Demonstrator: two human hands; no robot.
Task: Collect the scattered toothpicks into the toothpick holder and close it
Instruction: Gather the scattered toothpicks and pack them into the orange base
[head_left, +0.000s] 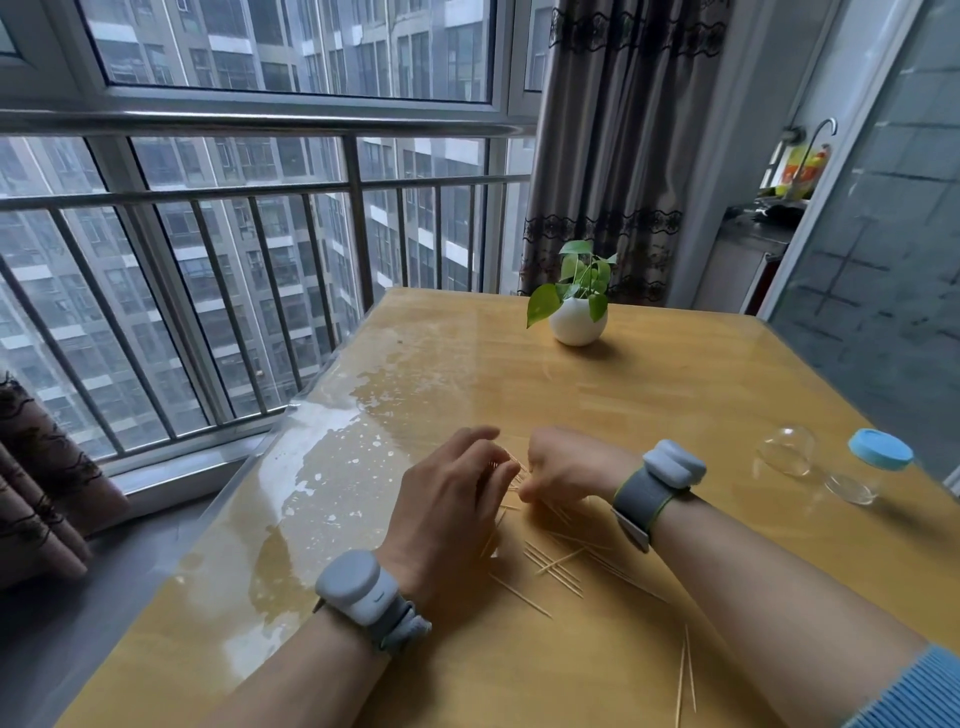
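A person sits at a yellow table (675, 395) with a white pot (577, 325) at its far middle. Nearer than the pot, both hands meet over scattered toothpicks (553, 564). The left hand (457, 499) has curled fingers around what looks like a small bundle of picks. The right hand (566, 467) is curled too, its fingertips down among the picks, but I cannot tell whether it grips one. More picks lie loose nearer still than the hands, with two apart at the near edge. Right of the pot and nearer, well apart from the hands, the clear holder (854, 483) lies on its side with a blue cap (880, 449), and a separate clear dome (787, 449) lies beside it. The holder looks empty, so collecting seems barely begun: most picks remain to gather, then filling and closing.
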